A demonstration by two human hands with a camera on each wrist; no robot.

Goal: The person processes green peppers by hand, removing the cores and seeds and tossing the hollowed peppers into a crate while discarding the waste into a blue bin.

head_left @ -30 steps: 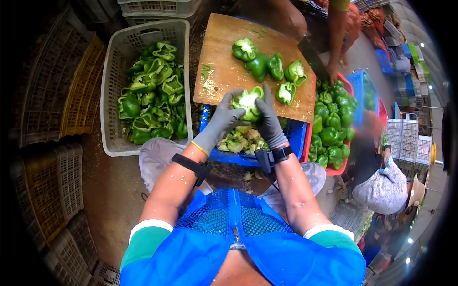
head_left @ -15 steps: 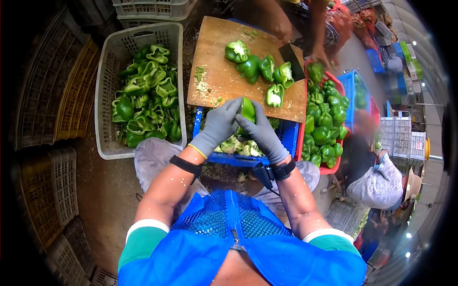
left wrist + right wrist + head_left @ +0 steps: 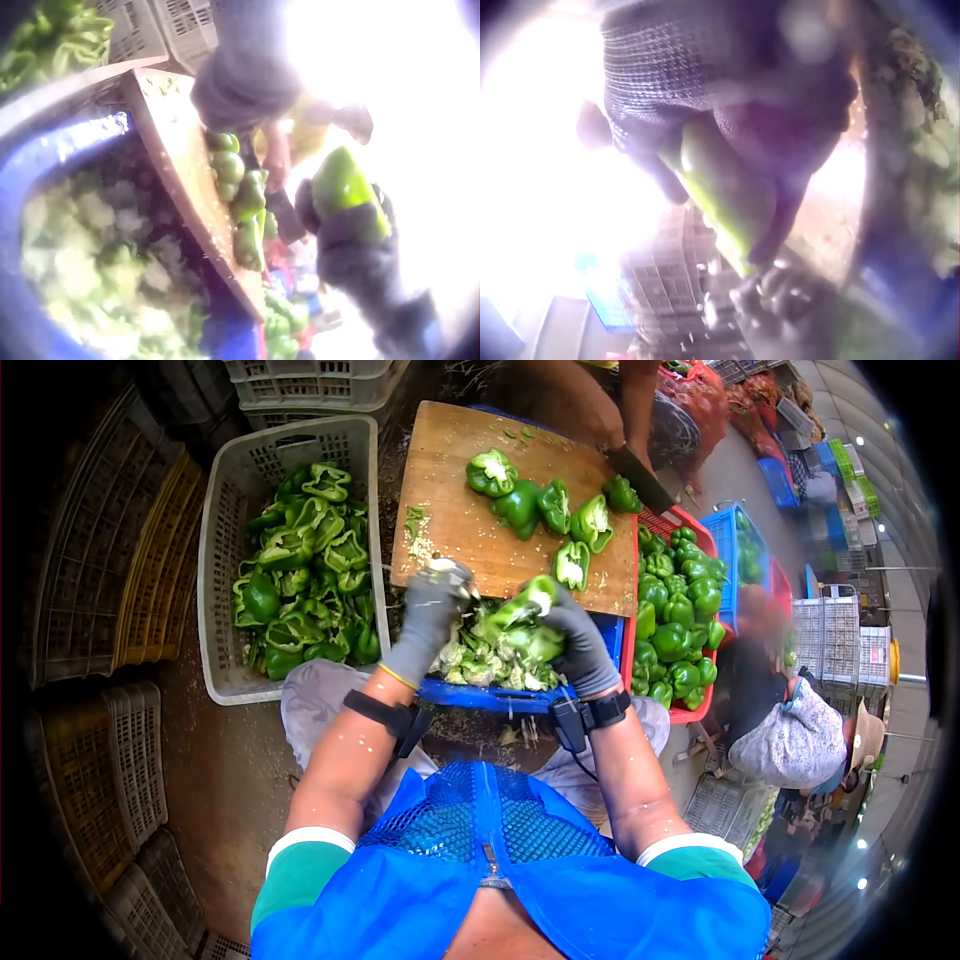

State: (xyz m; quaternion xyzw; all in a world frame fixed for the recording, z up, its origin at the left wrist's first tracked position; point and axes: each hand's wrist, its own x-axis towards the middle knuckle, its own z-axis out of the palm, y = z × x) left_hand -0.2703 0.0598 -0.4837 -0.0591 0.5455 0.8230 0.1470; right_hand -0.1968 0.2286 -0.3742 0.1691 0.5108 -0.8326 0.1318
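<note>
My right hand (image 3: 580, 638), in a grey knit glove, grips a cut green bell pepper (image 3: 528, 622) over a blue crate (image 3: 490, 695) of pale cores and scraps. The pepper is blurred in the head view; its smooth green wall (image 3: 731, 184) shows between the fingers in the right wrist view. My left hand (image 3: 430, 622), gloved too, is apart from it to the left, fingers curled and speckled with white seeds. Loose seeds scatter around both hands. Cut pepper pieces (image 3: 590, 523) lie on the wooden cutting board (image 3: 450, 480) just beyond.
A grey crate (image 3: 375, 560) of cut peppers stands at left. On the right is a red crate (image 3: 705, 525) of whole peppers, with a blue crate (image 3: 722, 550) behind. Across the board, another person's hands hold a broad knife (image 3: 640, 480) near a pepper (image 3: 621, 494).
Both hands were together around the pepper; now the left has pulled away left and the right tilts the pepper lower over the scraps. Across the board, a whole pepper has come onto the board.
</note>
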